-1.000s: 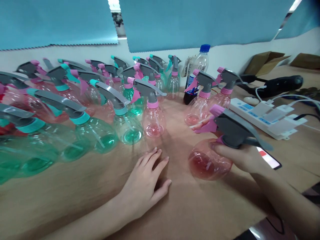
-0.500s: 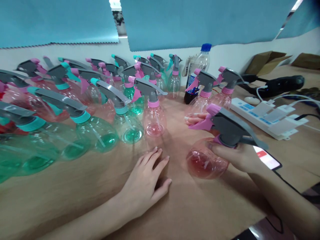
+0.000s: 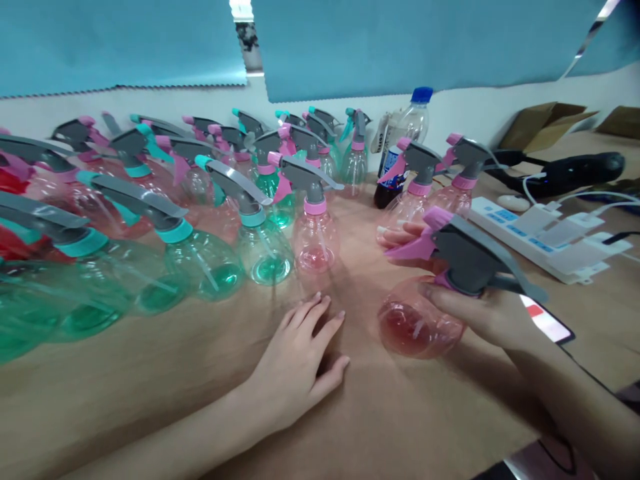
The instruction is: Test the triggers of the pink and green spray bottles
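A pink spray bottle [image 3: 417,328] with a grey and pink trigger head is tilted in my right hand [image 3: 490,317]. The thumb lies across its neck, and the other fingers reach behind it, their tips showing past the pink trigger. My left hand [image 3: 300,357] rests palm down on the brown table [image 3: 370,427], fingers spread, holding nothing. Just beyond it stand a clear pink spray bottle [image 3: 316,243] and a green-tinted spray bottle [image 3: 265,257] with a teal collar. Each has a little liquid at the bottom.
Rows of several pink and green spray bottles [image 3: 203,267] fill the left and back. At the right are two more pink spray bottles [image 3: 417,190], a blue-capped drink bottle [image 3: 413,123], a white power strip [image 3: 530,233], a phone [image 3: 549,320] and a cardboard box [image 3: 543,127].
The whole view has shifted slightly, so everything appears a little farther right. My right hand keeps its hold on the pink spray bottle, and my left hand stays flat on the table.
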`<state>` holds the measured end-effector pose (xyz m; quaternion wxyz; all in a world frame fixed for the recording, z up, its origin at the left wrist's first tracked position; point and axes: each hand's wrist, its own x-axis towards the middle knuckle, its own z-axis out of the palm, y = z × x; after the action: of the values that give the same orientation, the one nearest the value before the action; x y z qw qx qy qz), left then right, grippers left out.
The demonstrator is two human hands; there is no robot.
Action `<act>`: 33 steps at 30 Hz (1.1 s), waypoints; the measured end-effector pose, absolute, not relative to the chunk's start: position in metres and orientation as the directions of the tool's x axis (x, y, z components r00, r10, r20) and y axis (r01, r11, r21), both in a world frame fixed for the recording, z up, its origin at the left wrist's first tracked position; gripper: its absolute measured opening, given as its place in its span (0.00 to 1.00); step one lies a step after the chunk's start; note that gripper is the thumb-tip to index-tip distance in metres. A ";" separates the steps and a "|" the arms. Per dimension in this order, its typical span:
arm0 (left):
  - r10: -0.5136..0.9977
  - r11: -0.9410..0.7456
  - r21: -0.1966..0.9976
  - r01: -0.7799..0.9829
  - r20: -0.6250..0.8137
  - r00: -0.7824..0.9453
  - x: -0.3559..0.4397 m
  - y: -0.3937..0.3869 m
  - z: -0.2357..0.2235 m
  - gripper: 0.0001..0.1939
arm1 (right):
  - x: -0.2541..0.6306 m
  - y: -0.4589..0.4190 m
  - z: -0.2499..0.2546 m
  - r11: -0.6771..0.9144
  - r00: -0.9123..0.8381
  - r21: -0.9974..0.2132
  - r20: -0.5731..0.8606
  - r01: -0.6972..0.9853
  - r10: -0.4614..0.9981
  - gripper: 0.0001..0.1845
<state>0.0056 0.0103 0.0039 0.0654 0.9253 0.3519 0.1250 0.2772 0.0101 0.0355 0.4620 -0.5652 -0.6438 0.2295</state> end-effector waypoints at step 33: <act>0.667 -0.745 0.213 0.632 0.212 0.714 0.005 0.010 0.002 0.23 | 0.264 0.011 0.053 0.182 -0.021 -0.894 0.190 0.411 0.982 0.07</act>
<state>0.0046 0.0103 0.0020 0.0628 0.9237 0.3514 0.1388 0.2643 0.0113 0.0527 0.4343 -0.5487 -0.6343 0.3286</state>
